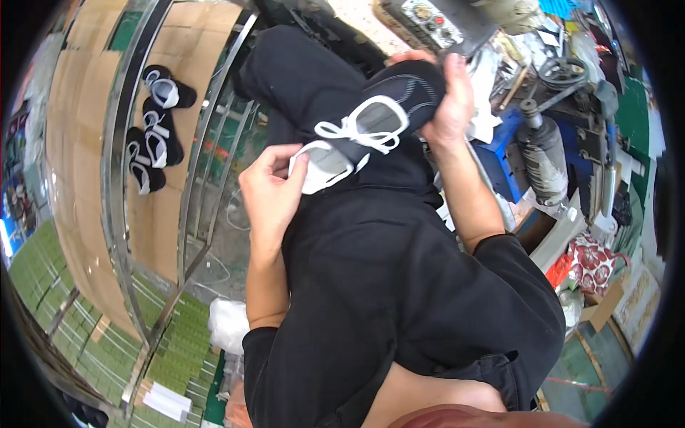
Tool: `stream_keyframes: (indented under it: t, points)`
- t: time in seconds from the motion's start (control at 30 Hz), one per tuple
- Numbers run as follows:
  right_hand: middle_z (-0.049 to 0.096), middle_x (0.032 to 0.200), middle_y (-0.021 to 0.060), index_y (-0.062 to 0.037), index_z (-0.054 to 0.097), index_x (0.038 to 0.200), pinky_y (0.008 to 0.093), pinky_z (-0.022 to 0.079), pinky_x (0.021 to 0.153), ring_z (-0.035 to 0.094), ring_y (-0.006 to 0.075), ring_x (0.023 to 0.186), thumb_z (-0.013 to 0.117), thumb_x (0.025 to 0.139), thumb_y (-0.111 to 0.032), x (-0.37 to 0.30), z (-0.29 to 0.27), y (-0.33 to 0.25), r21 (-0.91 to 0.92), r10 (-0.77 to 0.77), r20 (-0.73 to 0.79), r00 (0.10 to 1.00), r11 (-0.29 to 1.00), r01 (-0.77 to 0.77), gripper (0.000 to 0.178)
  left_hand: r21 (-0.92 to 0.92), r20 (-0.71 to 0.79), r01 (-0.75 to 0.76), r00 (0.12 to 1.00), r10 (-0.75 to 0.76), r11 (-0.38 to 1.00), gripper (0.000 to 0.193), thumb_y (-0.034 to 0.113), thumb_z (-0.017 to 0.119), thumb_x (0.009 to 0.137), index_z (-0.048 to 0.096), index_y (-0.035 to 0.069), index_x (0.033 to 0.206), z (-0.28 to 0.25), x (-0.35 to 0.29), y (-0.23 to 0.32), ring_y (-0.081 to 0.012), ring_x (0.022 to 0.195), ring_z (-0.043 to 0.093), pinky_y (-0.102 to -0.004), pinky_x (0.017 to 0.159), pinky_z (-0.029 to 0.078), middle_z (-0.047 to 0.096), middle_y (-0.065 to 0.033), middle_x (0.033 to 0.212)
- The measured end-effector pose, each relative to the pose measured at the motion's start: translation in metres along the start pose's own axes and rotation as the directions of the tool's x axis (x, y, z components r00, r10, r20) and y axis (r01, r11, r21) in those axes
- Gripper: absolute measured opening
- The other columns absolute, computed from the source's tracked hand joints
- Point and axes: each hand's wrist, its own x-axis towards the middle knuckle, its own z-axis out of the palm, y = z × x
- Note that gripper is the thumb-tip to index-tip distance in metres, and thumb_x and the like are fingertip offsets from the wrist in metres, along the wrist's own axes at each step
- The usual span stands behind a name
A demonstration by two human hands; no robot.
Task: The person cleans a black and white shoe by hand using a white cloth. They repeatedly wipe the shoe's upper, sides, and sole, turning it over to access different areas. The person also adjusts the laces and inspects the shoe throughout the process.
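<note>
Across my lap lies a black shoe (401,93) with pale stitching on the toe, white-edged grey openings and a thin white lace tied in a bow (349,132). My left hand (275,182) pinches the white rim at its near left end, thumb over the edge. At the opposite end, my right hand (451,107) is wrapped round the black toe, thumb raised along its side and some fingers hidden behind it. The shoe rests over my black trousers, with its toe pointing away to the upper right.
To the left, a metal rack (118,178) with cardboard-covered shelves holds several similar black-and-white shoes (163,139). Beyond my lap, a grey control box (421,20) with knobs sits on a cluttered bench. A machine with a roller (542,157) and a blue bin (503,153) stand at right.
</note>
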Motion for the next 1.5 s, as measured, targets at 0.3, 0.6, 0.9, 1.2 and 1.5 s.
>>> stream_keyframes:
  t: [0.3,0.6,0.9,1.2,1.5]
  points:
    - [0.070,0.105,0.0273,0.0102,0.054,0.112,0.0399,0.063,0.080,0.073,0.0326,0.095,0.045,0.108,-0.030,0.038,0.019,0.003,-0.156,0.103,0.095,0.990,0.984,-0.088,0.041,0.358,0.197,-0.115,0.979,0.046,0.926,0.019,0.015,0.073,0.091,0.077,-0.002,0.098,-0.012,0.020,0.000,-0.0146,0.066,0.072,-0.0293,0.064,0.055,0.072,-0.0146,0.069]
    - [0.071,0.101,0.0146,0.0007,0.058,0.114,0.0293,0.058,0.077,0.069,0.0187,0.087,0.052,0.106,-0.027,0.072,0.056,0.051,-0.226,0.313,0.278,0.908,0.940,-0.255,0.029,-0.317,0.498,-0.356,0.726,0.474,0.879,0.103,0.009,0.085,0.075,0.025,0.011,0.159,0.008,0.126,0.028,-0.0285,0.139,0.044,-0.0410,0.110,0.044,0.031,-0.0183,0.160]
    - [0.069,0.084,0.0048,0.0004,0.068,0.113,0.0254,0.049,0.064,0.059,0.0081,0.069,0.072,0.094,-0.017,0.052,0.026,0.017,-0.757,-0.210,0.316,0.925,0.533,0.379,0.026,0.060,0.262,-0.576,0.797,0.544,0.815,0.078,-0.006,0.072,0.073,0.045,0.002,0.146,0.037,0.144,0.008,-0.0200,0.106,0.068,-0.0311,0.086,0.059,0.059,-0.0177,0.133]
    - [0.068,0.090,0.0133,-0.0024,0.071,0.100,0.0380,0.055,0.072,0.067,0.0301,0.082,0.076,0.084,-0.009,0.051,0.031,0.021,-0.670,-0.232,0.700,0.675,0.112,0.733,0.018,0.070,0.139,-0.506,0.859,0.494,0.860,0.060,-0.001,0.074,0.076,0.058,-0.003,0.134,0.046,0.136,0.008,-0.0204,0.096,0.074,-0.0303,0.079,0.060,0.070,-0.0232,0.121]
    - [0.069,0.086,0.0142,-0.0024,0.071,0.097,0.0372,0.054,0.070,0.069,0.0293,0.079,0.075,0.086,-0.011,0.056,0.048,0.013,-0.801,-0.251,0.511,0.822,0.210,0.561,0.015,0.152,0.127,-0.553,0.833,0.539,0.819,0.060,-0.004,0.073,0.076,0.058,-0.003,0.134,0.041,0.131,0.007,-0.0196,0.097,0.073,-0.0287,0.080,0.060,0.071,-0.0223,0.117]
